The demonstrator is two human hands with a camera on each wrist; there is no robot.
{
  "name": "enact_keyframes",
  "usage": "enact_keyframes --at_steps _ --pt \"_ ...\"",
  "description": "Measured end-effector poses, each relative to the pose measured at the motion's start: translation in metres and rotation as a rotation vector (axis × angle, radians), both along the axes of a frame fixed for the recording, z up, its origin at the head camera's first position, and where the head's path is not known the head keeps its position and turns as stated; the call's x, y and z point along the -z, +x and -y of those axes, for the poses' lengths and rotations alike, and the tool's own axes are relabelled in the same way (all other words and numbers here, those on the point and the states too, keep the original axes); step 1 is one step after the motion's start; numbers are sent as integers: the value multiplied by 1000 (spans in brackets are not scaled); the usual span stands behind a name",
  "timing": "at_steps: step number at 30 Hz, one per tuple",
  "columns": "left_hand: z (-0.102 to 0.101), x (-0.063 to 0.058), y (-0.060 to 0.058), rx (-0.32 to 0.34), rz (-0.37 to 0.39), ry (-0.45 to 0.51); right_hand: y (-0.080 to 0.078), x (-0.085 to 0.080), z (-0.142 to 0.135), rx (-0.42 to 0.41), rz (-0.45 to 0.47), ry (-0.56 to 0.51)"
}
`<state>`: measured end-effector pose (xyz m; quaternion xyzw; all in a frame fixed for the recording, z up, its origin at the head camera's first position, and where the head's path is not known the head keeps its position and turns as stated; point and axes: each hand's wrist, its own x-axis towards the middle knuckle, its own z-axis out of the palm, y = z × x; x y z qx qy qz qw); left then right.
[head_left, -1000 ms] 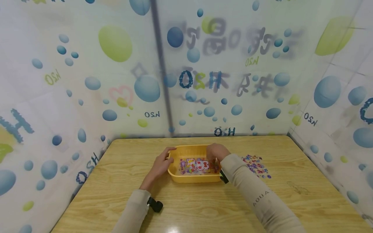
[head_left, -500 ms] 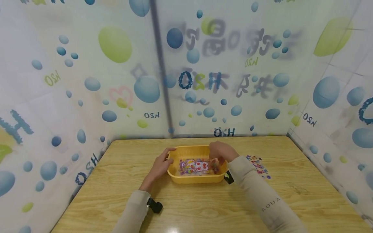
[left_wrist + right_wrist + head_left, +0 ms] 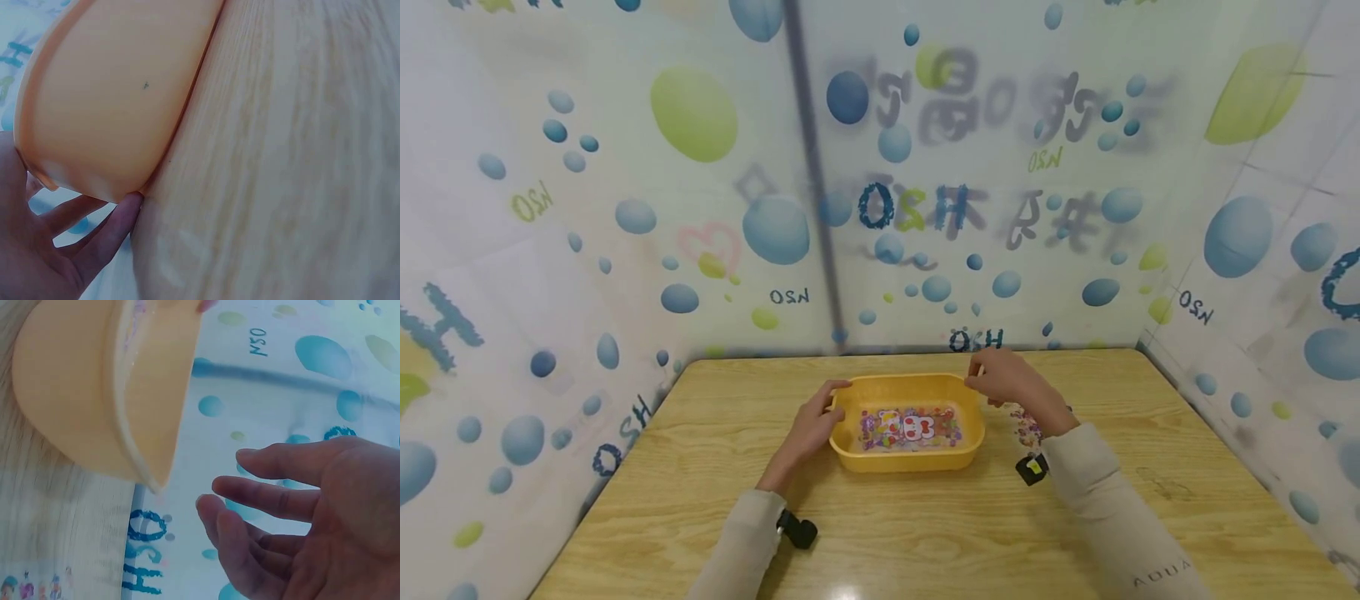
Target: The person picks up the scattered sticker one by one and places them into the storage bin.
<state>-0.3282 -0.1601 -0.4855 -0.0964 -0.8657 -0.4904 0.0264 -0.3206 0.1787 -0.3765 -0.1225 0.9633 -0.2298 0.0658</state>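
My left hand (image 3: 814, 425) grips the left end of a yellow plastic basin (image 3: 910, 461), its thumb over the rim. In the left wrist view, fingers (image 3: 119, 225) press against the basin's outer wall (image 3: 119, 112), low near the table. Colourful cartoon figures (image 3: 917, 427) show on the basin's floor. Just off its back right corner hovers my right hand (image 3: 1011, 381). The right wrist view shows that hand (image 3: 300, 512) apart from the basin's rim (image 3: 128, 447), fingers loosely bent and nothing between them.
Small colourful pieces (image 3: 1026, 425) lie scattered on the wooden table (image 3: 910, 533) right of the basin, partly hidden by my right wrist. Behind the table's far edge hangs a white curtain (image 3: 1037, 317) with blue and green spots.
My right hand has come up out of the basin and moved right, past its back corner. The left hand keeps its grip, and the basin stays in place.
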Motion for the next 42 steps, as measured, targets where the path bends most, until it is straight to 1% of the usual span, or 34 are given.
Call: enact_keyframes --at_steps 5,11,17,22,26,30,34,37,42 --pt "0 -1 -1 0 -4 2 11 5 -19 37 -42 -78" --pt "-1 -1 -2 3 -8 -6 20 19 -38 62 -77 -160" --pt "-1 1 -4 9 -4 -2 22 32 -58 55 -108 -195" --pt "-3 1 -3 13 3 8 25 41 -79 65 -112 -209" --pt "-2 1 -3 8 6 7 27 47 -92 63 -127 -200" --pt "-1 1 -2 0 4 -4 27 54 -102 60 -139 -149" --pt "0 2 -1 0 8 -9 25 60 -114 97 -129 -91" --pt "0 2 0 -5 15 -10 24 65 -122 128 -106 -68" --pt "0 1 0 -14 21 -6 20 75 -135 140 -113 -23"
